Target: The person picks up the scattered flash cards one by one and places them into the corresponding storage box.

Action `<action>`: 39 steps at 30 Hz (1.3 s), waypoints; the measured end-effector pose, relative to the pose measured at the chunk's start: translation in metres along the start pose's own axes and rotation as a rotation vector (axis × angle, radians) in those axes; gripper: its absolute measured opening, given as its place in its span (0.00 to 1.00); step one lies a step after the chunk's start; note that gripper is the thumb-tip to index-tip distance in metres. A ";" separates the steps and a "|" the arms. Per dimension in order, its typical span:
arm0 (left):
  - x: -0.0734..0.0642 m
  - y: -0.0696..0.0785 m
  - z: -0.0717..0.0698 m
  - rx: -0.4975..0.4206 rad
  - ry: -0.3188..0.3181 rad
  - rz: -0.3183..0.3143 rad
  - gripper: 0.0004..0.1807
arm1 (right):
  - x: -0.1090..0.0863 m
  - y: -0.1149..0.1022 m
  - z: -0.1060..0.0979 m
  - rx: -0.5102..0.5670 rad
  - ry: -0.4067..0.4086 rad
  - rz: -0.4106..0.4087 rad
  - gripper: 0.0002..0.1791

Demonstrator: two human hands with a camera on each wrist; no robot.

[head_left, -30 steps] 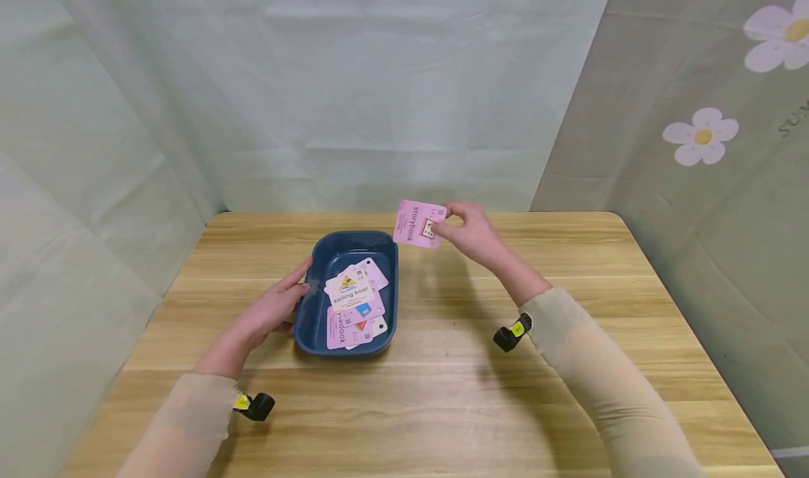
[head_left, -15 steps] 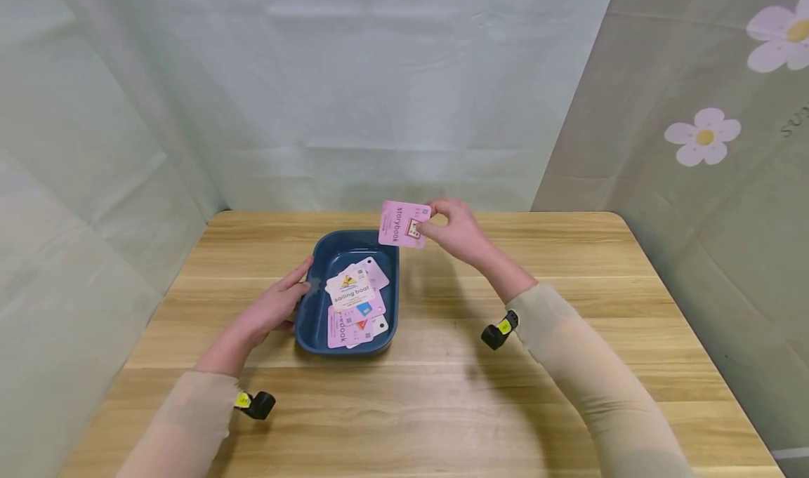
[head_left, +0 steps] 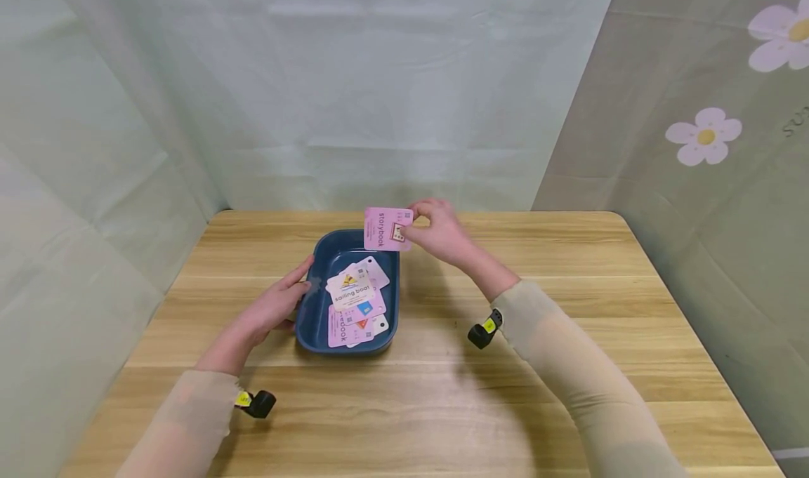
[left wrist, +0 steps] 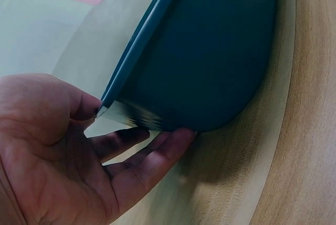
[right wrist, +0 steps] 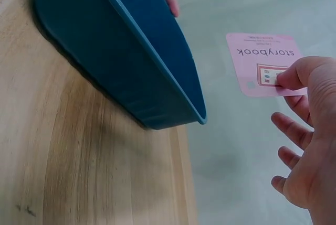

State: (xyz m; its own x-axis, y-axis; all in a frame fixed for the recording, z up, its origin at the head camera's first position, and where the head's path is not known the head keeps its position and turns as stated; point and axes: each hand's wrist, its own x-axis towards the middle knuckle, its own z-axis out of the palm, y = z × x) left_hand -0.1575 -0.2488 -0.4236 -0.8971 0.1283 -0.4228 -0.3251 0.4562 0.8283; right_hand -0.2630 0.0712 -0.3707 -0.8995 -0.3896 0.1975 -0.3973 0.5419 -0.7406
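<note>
A pink card [head_left: 387,235] printed "storybook" is pinched between the thumb and index finger of my right hand [head_left: 440,234]. In the head view, the card overlaps the far right corner of a dark blue plastic bin [head_left: 309,332]. The right wrist view shows the card [right wrist: 262,60] held up beside the bin's rim, the other fingers loosely bent. My left hand [head_left: 273,309] grips the bin's left side, thumb at the rim and fingers against the outer wall [left wrist: 210,52]. Inside lie several loose pink and white cards, a "sailing boat" card [head_left: 352,294] on top.
The bin stands on a wood-grain table [head_left: 436,394], left of the middle. Pale cloth [head_left: 404,99] hangs behind the table and along both sides, with printed flowers [head_left: 704,137] on the right. A small black camera [head_left: 485,329] sits at each wrist.
My right hand has moved left with the "storybook" card, from beside the bin to over its far right corner. The left hand and the bin have stayed in place.
</note>
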 end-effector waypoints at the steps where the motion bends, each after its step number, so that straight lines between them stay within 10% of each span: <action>1: 0.000 0.000 0.000 0.002 0.001 -0.002 0.33 | 0.000 0.000 0.001 -0.003 -0.003 0.004 0.08; 39: -0.003 0.000 0.002 -0.007 -0.007 0.014 0.33 | 0.002 -0.027 0.049 -0.477 -0.275 -0.176 0.10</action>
State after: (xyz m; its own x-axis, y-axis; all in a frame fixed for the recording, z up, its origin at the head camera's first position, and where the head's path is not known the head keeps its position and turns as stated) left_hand -0.1545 -0.2471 -0.4229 -0.8995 0.1409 -0.4135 -0.3144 0.4485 0.8367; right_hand -0.2455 0.0187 -0.3817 -0.7574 -0.6491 0.0705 -0.6322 0.7021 -0.3278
